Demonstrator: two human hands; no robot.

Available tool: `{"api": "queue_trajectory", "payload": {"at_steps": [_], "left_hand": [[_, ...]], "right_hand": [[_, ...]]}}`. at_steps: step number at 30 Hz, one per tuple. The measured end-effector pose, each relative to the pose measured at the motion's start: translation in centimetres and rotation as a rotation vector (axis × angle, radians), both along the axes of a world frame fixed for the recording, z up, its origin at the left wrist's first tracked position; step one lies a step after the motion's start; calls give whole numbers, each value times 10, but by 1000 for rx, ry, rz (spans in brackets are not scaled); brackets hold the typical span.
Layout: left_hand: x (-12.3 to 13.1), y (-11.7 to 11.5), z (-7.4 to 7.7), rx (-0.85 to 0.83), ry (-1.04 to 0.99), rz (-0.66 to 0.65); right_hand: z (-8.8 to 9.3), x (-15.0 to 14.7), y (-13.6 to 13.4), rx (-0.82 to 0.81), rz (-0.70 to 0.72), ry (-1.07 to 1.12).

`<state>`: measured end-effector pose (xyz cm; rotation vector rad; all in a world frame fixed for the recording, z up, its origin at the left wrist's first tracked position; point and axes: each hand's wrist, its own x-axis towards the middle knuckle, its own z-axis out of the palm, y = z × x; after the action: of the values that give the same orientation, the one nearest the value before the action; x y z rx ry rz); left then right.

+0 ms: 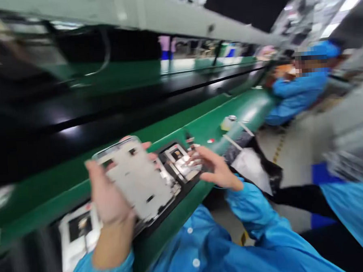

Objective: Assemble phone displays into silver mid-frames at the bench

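My left hand (107,192) grips a flat, pale grey panel (138,179) by its edges, thumb on the near side and fingertips showing past the far side. The panel is tilted and has several dark cutouts. My right hand (215,166) has its fingers apart over a flat device with exposed inner parts (181,158); blur hides whether they touch it. That device lies in a black tray (187,184). A small dark object (189,139) is just beyond the right fingertips. Another white-framed device (79,226) lies beside my left forearm.
A green bench (205,130) runs along a black conveyor belt (137,106). A small yellowish container (228,123) stands farther right, with a red-and-white bit (211,141) nearer. Black and white bags (252,164) hang at the bench edge. A co-worker in blue (300,89) sits farther along.
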<state>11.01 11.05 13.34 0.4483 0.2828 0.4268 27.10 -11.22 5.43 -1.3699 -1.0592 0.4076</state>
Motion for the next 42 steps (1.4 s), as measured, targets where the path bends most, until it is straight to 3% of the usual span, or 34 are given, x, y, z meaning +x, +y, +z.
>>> {"api": "queue_trajectory", "payload": {"at_steps": [2,9,16,25,28,32,34,38,42], "left_hand": [[-15,1,-7,74,-33,35],[-18,-8,-9,208,-346,-163],[-29,-8,-4,198,-372,-184],[-34,-11,4,139,-420,-224],[-34,-6,5,154,-366,-131],[-30,8,4,146,-209,207],[-27,15,2,165,-153,299],[-23,18,0,217,-129,345],[-19,17,0,236,-164,338]], "right_hand": [[7,8,-15,13,-58,-11],[8,9,-19,45,-63,-194],[19,10,-4,87,12,-321],[20,9,-8,52,-57,-332],[23,8,-9,36,-105,-323],[38,6,-8,81,-22,-354],[49,4,-4,80,27,-373],[65,0,10,47,93,-479],[67,0,16,10,142,-530]]}}
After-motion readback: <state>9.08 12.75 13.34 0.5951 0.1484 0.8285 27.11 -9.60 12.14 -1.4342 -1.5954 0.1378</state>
